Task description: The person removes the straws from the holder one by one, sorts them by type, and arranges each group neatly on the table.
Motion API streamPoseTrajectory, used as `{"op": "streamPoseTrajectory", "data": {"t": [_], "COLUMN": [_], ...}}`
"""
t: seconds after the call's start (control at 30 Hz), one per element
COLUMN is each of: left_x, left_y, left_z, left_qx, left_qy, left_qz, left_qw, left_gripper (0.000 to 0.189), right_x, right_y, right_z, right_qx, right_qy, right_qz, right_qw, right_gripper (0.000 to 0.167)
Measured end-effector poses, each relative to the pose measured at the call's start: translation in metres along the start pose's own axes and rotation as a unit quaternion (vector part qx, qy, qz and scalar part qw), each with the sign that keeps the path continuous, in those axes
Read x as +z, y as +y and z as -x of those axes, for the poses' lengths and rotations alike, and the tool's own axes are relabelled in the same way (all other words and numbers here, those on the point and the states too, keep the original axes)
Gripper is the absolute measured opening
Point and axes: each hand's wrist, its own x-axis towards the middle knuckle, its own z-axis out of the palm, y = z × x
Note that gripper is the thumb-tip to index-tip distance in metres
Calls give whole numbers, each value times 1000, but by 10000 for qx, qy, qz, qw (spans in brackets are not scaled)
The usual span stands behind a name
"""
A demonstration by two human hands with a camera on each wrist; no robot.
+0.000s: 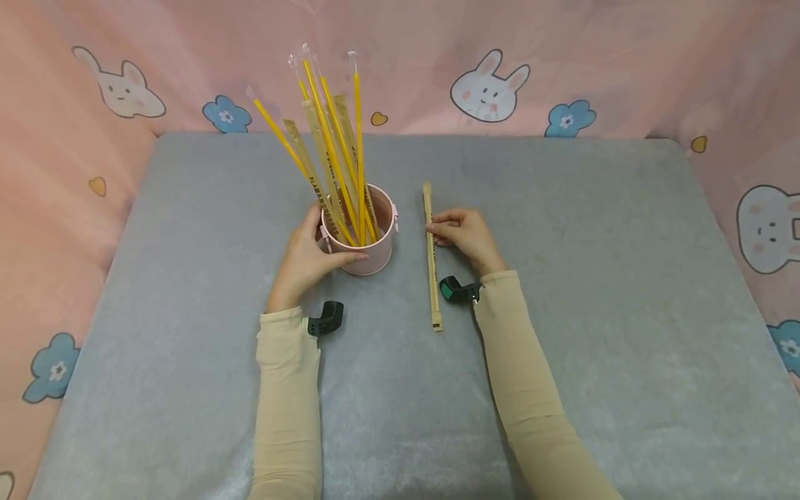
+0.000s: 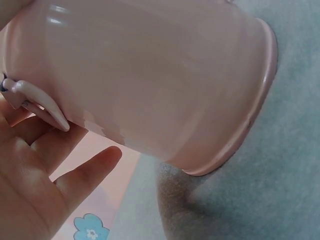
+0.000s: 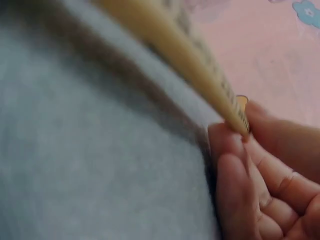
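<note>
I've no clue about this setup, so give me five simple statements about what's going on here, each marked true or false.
1. The left hand holds a pink bucket. True.
2. The right hand holds nothing. False: it pinches a paper-wrapped straw.
3. The bucket contains yellow straws and other paper-wrapped straws. True.
4. The backdrop is plain white. False: it is pink, with a printed pattern of rabbits, flowers and hearts.
5. The person's sleeves are beige. True.
</note>
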Motion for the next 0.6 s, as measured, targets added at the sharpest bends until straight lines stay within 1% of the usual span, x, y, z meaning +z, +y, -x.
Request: {"op": "streamPoseTrajectory", "data": {"t": [0.2, 0.3, 0.47, 0.6], "left_x": [-1, 0, 0, 0], "left_y": [0, -1, 0, -1], "left_z": [-1, -1, -1, -1], "left_qx": [-3, -12, -6, 20], "left_qy": [-5, -5, 2, 18], "left_qz": [-71, -60, -21, 0], "left_qw": [10000, 10000, 10000, 10000], "left_gripper": [93, 92, 93, 93], "right_x": [1, 1, 1, 1], "right_y": [0, 1, 2, 2], "right_z": [0, 0, 0, 0], "right_qx": [92, 87, 60, 63], "right_qy": [286, 362, 328, 255], "right_qz": [252, 330, 386, 333], "right_qw": [9992, 9988, 9987, 9991], "right_gripper": [24, 24, 25, 24]}}
